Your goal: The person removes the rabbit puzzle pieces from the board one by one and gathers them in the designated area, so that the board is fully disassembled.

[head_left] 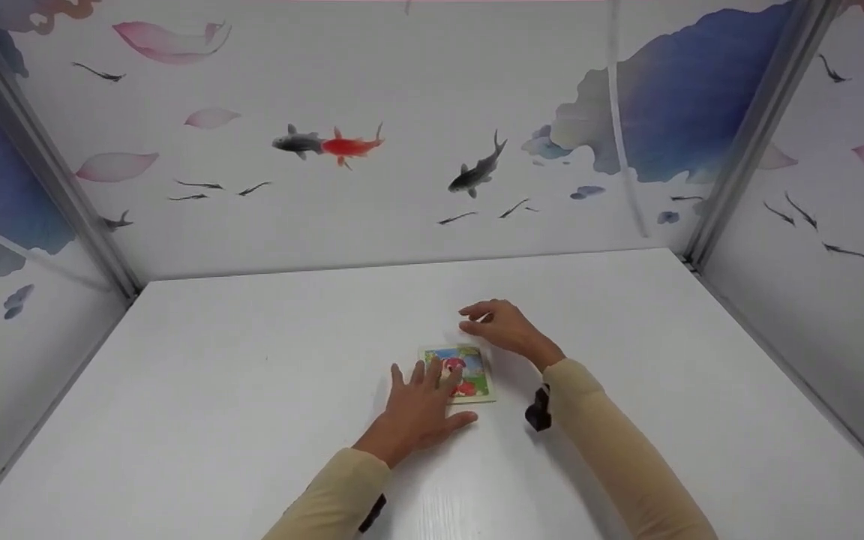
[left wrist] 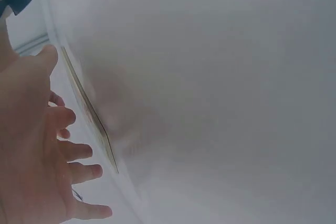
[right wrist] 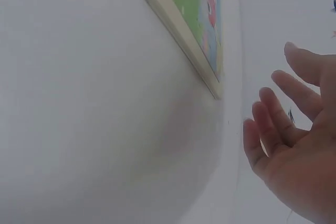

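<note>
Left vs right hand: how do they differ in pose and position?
The left hand has its fingers spread; the right hand has them loosely bent. In the head view, the left hand overlaps the picture board, while the right hand sits past its far right corner. Both have beige sleeves.

Text: none legible | labels, brands: none | numbers, signs: none

Wht tbl [head_left: 214, 360], fish-print bk wall [head_left: 402, 82], gry posts [head_left: 757, 131]
</note>
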Available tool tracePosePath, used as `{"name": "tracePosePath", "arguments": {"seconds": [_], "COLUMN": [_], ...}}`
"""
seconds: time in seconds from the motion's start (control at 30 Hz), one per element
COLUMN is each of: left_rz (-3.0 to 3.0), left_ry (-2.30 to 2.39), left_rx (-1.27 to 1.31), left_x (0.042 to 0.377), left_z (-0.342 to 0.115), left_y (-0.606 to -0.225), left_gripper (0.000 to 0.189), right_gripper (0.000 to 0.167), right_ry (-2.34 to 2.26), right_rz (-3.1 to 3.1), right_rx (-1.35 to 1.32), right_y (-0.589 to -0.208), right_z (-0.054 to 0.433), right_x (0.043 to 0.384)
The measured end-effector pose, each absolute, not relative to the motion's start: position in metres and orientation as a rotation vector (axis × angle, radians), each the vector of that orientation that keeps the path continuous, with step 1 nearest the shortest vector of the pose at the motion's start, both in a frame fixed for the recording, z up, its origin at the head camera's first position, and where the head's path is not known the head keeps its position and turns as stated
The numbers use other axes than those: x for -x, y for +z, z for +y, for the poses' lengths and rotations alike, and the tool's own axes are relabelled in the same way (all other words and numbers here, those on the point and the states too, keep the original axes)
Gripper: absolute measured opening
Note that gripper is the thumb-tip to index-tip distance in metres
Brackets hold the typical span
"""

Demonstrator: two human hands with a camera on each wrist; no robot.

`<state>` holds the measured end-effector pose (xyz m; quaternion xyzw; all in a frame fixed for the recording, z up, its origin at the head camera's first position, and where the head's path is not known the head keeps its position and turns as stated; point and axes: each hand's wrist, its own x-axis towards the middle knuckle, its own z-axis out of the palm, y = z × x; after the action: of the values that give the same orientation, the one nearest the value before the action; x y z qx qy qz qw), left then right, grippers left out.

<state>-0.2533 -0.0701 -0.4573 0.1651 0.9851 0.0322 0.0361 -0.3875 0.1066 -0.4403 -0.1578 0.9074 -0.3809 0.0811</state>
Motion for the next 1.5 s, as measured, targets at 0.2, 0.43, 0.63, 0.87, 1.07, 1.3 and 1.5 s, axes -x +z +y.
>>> {"name": "tracePosePath", "arguments": {"seconds": [0.2, 0.43, 0.63, 0.87, 1.07, 1.3, 1.5], "left_rz": [3.022, 2.956, 2.93, 2.913, 2.875, 2.852, 2.853], "left_ry": [0.063, 0.133, 0.204, 0.202, 0.228, 0.247, 0.262], "left_rx": [-0.542, -0.535, -0.502, -0.505, -0.504, -0.503, -0.504], "left_x": [0.255, 0.257, 0.258, 0.256, 0.257, 0.258, 0.256], "left_z": [-0.066, -0.063, -0.059, -0.059, -0.059, -0.06, -0.062], "left_y": [-0.46, -0.46, -0.457, -0.456, -0.454, -0.452, -0.449], "left_gripper": [0.08, 0.082, 0.084, 0.085, 0.085, 0.084, 0.083], "right_gripper": [0.033, 0.029, 0.025, 0.023, 0.02, 0.017, 0.017], "right_ry": [-1.197, -1.163, -1.191, -1.132, -1.078, -1.014, -0.969], "right_rz": [2.657, 2.613, 2.558, 2.481, 2.456, 2.49, 2.51], "right_rx": [0.495, 0.503, 0.531, 0.591, 0.667, 0.699, 0.675], "right_y": [-0.446, -0.453, -0.456, -0.462, -0.458, -0.454, -0.449], "right_z": [0.092, 0.085, 0.083, 0.084, 0.084, 0.082, 0.079], "right_x": [0.39, 0.391, 0.393, 0.395, 0.394, 0.393, 0.392]}}
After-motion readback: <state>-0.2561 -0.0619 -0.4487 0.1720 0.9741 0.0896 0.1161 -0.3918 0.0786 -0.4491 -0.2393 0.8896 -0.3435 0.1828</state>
